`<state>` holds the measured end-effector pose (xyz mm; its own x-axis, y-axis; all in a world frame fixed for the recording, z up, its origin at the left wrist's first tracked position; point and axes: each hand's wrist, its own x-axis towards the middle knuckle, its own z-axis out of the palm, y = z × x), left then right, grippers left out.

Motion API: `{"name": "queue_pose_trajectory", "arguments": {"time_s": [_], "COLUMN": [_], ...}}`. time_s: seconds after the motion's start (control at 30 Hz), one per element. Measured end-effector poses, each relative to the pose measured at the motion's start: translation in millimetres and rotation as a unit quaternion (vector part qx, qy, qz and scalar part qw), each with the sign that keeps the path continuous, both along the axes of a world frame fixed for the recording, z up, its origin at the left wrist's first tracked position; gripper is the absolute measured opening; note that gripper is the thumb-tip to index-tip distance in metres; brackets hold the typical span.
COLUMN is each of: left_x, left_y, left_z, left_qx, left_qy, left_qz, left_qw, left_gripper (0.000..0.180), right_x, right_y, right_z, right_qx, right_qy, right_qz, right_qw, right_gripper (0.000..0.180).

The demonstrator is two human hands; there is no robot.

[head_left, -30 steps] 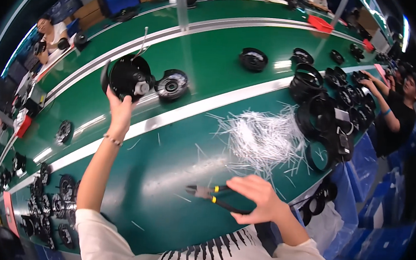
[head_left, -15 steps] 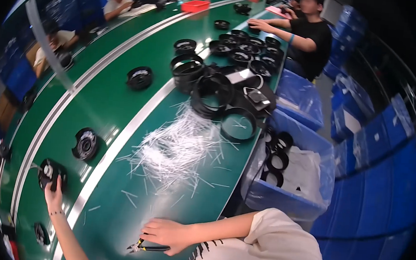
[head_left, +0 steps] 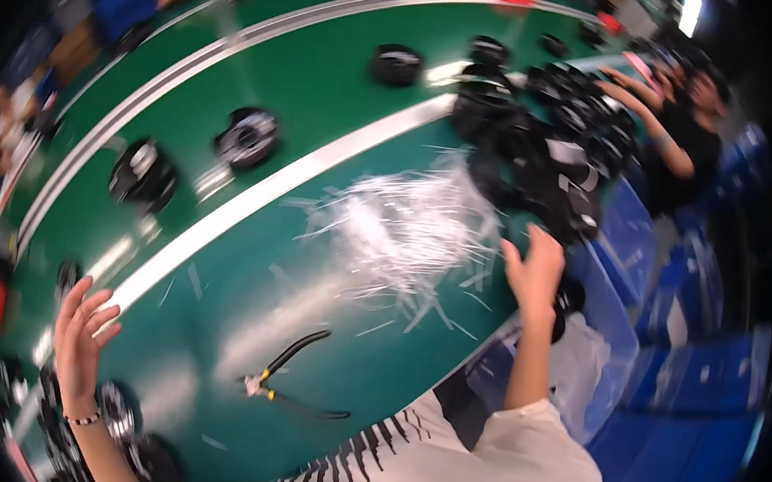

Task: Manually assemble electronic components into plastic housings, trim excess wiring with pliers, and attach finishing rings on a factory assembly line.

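Both left hand [head_left: 81,344] and right hand [head_left: 536,271] — fingers parted — flank the pliers [head_left: 255,383].

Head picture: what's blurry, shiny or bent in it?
Head view: blur smears the pile of white strips and the round black parts; head view: glare leaves pale patches on the green table; head view: the far metal rail bows into an arc, and the picture's corners fall to black.
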<state>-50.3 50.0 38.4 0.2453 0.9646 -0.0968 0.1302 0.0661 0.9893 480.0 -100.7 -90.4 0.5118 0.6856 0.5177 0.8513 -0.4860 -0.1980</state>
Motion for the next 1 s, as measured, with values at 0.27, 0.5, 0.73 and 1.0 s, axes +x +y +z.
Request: {"name": "queue_pose_trajectory", "arguments": {"time_s": [0.27, 0.5, 0.73, 1.0], "left_x": [-72, -82, -74, -91], "left_y": [-125, -185, -204, -199], "left_z": [-14, -59, -57, -79], "left_qx": [0.081, 0.061, 0.101, 0.068], "left_qy": [0.059, 0.439, 0.459, 0.525], "left_qz": [0.251, 0.267, 0.307, 0.26], "left_qw": [0.963, 0.856, 0.828, 0.808], "left_gripper": [0.037, 0.023, 0.026, 0.048], "right_x": [-18, -195, -277, -264], "right_y": [-11, 15, 16, 48], "right_z": [19, 71, 33, 62], "right_qx": [0.143, 0.001, -0.154, -0.389], "right_qy": [0.109, 0.223, 0.291, 0.111], "right_qz": [0.008, 0.529, 0.629, 0.602], "right_qw": [0.984, 0.819, 0.704, 0.688], "right_gripper": [0.013, 0.012, 0.026, 0.108]}}
